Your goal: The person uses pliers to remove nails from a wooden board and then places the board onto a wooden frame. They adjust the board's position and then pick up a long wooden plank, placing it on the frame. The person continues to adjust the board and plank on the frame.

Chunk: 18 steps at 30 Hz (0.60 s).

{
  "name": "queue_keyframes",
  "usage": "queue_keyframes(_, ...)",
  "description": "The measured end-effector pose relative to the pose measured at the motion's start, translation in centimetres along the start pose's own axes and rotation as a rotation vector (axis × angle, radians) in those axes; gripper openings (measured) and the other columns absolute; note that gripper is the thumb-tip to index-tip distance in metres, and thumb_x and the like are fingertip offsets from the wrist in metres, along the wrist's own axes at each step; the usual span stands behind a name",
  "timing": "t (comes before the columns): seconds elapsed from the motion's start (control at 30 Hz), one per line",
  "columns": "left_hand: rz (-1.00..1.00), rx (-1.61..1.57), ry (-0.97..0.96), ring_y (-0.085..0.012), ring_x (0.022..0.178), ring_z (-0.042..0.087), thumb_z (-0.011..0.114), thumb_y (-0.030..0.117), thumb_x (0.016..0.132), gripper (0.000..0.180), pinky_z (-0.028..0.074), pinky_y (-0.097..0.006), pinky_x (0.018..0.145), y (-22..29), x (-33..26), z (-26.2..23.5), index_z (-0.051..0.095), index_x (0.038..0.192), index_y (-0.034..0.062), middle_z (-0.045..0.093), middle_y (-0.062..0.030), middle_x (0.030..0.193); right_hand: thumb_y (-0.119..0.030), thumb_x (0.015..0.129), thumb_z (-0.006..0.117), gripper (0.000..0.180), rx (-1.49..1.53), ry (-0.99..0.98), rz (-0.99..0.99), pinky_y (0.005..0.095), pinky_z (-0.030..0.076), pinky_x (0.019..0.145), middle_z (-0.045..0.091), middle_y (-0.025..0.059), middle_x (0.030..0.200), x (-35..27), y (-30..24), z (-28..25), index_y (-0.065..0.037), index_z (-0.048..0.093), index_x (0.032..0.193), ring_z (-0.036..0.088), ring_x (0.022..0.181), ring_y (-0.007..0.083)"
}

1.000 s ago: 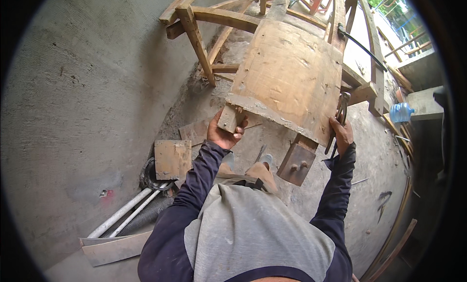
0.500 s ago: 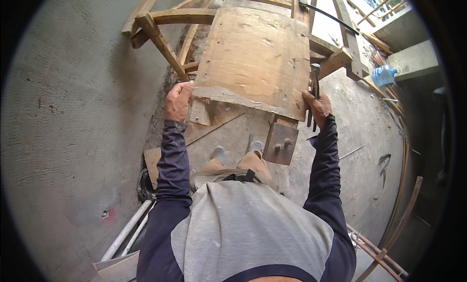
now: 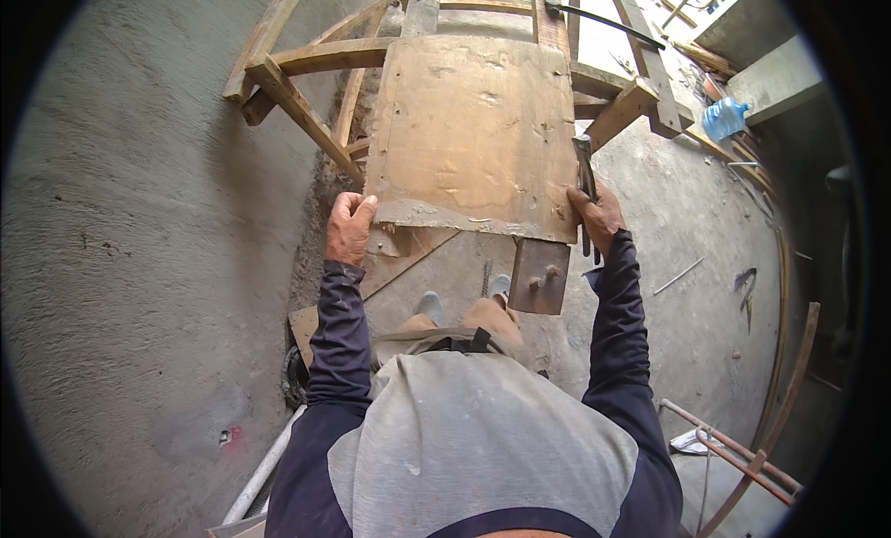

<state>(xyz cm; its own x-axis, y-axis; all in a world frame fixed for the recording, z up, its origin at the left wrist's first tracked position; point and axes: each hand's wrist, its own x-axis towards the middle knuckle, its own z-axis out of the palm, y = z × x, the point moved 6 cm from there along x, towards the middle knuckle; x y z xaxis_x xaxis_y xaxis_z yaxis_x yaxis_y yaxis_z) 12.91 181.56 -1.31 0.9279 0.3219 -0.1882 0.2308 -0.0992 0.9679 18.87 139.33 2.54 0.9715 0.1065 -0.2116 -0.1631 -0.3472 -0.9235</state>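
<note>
Open concrete floor spreads wide on the left, free passage there. Straight ahead the plywood panel blocks the way, with the timber frame crowding its left edge and more timber braces on its right. The left hand grips the panel's near corner, the right hand the other. Beyond the right hand, bare floor is broken by a blue water bottle and bent steel rods lower down.

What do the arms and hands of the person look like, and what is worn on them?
Both arms are covered to the wrist by long, dark navy sleeves of a close-fitting shirt, creased along the forearms. A grey vest or outer top covers the torso between them. The left hand and right hand are bare: no gloves, and no rings or watch visible.
</note>
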Motion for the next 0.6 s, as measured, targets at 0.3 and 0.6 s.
queue_keyframes(0.3,0.000,-0.103,0.000,-0.0117,0.082,0.046,0.058,0.030,0.095,0.029,0.043,-0.028,0.075,-1.5,-0.5,0.5,0.054,0.096,0.0018,0.053,-0.0031,0.089,-0.027,0.095,0.057,0.030,0.089,0.039,0.023,0.0255,0.046,0.068,0.062,0.0014,0.088,0.2,1.3,0.3,-0.001,0.061,0.109,0.055,0.075,0.0097)
queue_keyframes(0.6,0.025,0.029,0.146,-0.0182,0.090,0.056,0.061,0.045,0.092,0.057,0.046,-0.031,0.081,-0.5,-1.5,2.0,0.058,0.113,-0.0076,0.062,-0.0129,0.098,-0.025,0.096,0.056,0.029,0.144,0.056,0.027,0.0256,0.047,0.070,0.065,0.0016,0.090,-0.2,0.6,0.6,0.000,0.062,0.111,0.057,0.077,0.0098)
